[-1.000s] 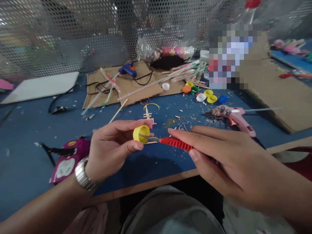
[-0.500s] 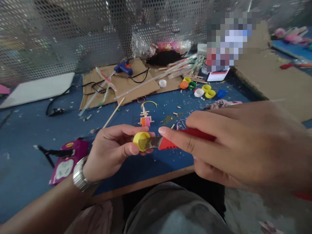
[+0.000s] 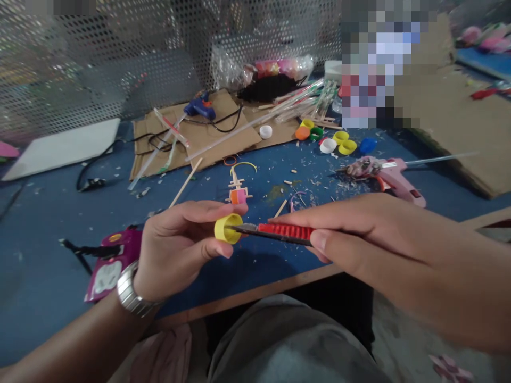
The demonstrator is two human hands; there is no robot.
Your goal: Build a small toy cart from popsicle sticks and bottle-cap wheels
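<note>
Between the thumb and fingers of my left hand [image 3: 179,242] is a yellow bottle cap [image 3: 223,229], its hollow side facing right. My right hand [image 3: 371,250] is closed around a red utility knife [image 3: 285,232]. The blade tip reaches into the hollow of the cap; whether it touches the inner wall I cannot tell. Just beyond the cap lies a small model of wooden sticks [image 3: 236,183] with an orange and a pink cap on it. A wooden stick [image 3: 186,183] slants behind my left hand.
A pink glue gun [image 3: 393,175] lies behind my right hand. Loose caps [image 3: 341,139] sit farther back. A blue glue gun [image 3: 199,106] rests on cardboard [image 3: 227,141]. A purple pouch [image 3: 114,260] is beside my left wrist. Scraps litter the blue table.
My right hand has lowered and turned the knife, so its ridged red side now shows and the blade is seen nearly edge-on. The pink glue gun has come into sight. My left hand keeps the cap.
</note>
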